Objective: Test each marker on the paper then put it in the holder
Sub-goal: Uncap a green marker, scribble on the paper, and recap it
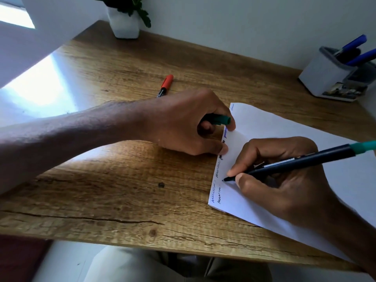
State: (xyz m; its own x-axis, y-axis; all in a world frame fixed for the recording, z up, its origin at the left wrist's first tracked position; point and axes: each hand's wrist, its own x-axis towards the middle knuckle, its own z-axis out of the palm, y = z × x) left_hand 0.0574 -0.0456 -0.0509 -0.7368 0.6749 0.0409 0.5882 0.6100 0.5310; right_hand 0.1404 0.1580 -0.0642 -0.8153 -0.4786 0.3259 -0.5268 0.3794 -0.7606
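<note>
**Green marker on the paper**

The right hand (284, 180) holds a green marker (295, 161) tight, like a pencil. Thumb and fingers pinch it near the tip. The tip touches the white paper (264, 127) close to its left edge. The far end of the marker sticks out to the right and shows a green band.

The left hand (183, 121) presses the paper's left edge down with two fingertips. It also curls around a green cap (220, 119) tucked inside the hand.

Small wavy lines (218, 169) run down the left edge of the paper. Some look blue and some look dark.

The paper lies on a wooden desk (101, 159). A red-capped marker (165, 84) lies on the desk behind the left hand, apart from the paper. The white holder (323, 78) stands at the far right corner. Two blue markers (355, 42) stick out of it. A white plant pot (125, 25) stands at the back of the desk.
</note>
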